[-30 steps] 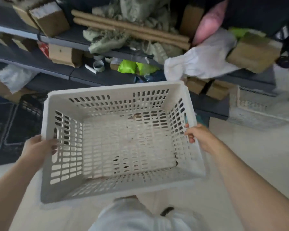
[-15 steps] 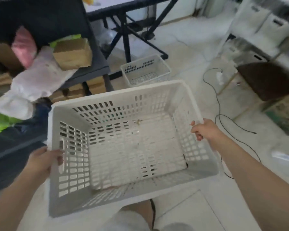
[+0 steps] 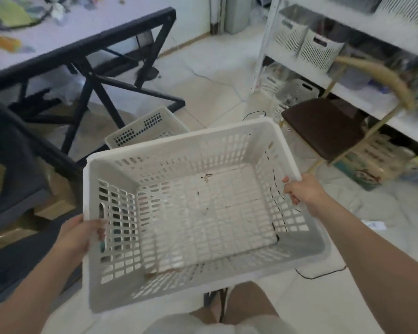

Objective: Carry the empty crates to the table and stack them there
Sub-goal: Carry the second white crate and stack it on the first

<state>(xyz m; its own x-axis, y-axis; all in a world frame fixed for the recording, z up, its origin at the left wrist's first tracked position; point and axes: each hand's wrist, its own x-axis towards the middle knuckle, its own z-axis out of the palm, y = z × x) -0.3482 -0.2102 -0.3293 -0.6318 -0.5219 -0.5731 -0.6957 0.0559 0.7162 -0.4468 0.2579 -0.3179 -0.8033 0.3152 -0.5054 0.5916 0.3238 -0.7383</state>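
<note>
Head view looks down on a white slatted crate held in the air at about waist height, above the pale tiled floor. Its inside holds only a few dark specks and scraps on the bottom. The left hand is closed around the crate's left wall, fingers poking through the handle slot. The right hand is curled over the rim at the right wall, thumb on top. Just beyond the crate's far edge, a second white crate sits on the floor, partly hidden behind the held one. It lies beside the black crossed legs of a table, whose pale top carries some blurred clutter at the upper left. To the right stands a chair with a dark brown seat, and behind it white shelving with perforated white bins. A thin black cable trails across the floor near the person's bare leg.
</note>
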